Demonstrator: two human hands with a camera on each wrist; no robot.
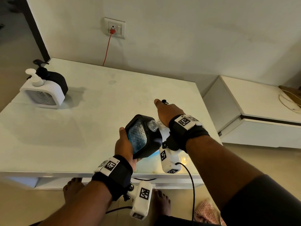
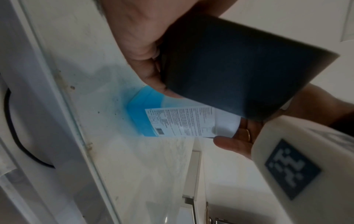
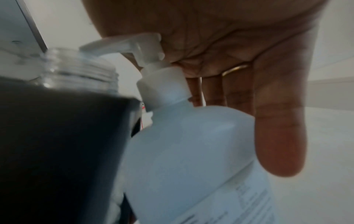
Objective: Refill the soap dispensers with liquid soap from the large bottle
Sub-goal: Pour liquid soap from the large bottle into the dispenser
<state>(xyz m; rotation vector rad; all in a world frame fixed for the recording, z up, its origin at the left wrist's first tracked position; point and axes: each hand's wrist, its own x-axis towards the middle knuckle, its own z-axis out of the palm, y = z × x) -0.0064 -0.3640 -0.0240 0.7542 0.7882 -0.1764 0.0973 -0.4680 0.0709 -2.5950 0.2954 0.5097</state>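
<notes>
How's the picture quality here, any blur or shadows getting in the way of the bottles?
Head view: sharp, warm light, soft shadows on the table. Left wrist view: the black dispenser is smeared and dark. Right wrist view: the large bottle is soft and the dispenser's clear neck blurred.

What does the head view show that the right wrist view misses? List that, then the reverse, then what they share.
Head only: the left hand gripping the black dispenser, plus a white dispenser and a second black dispenser at the table's far left corner. Right wrist only: the large bottle's white pump under the palm, a ring. Both: the right hand, the held dispenser's open clear neck.
</notes>
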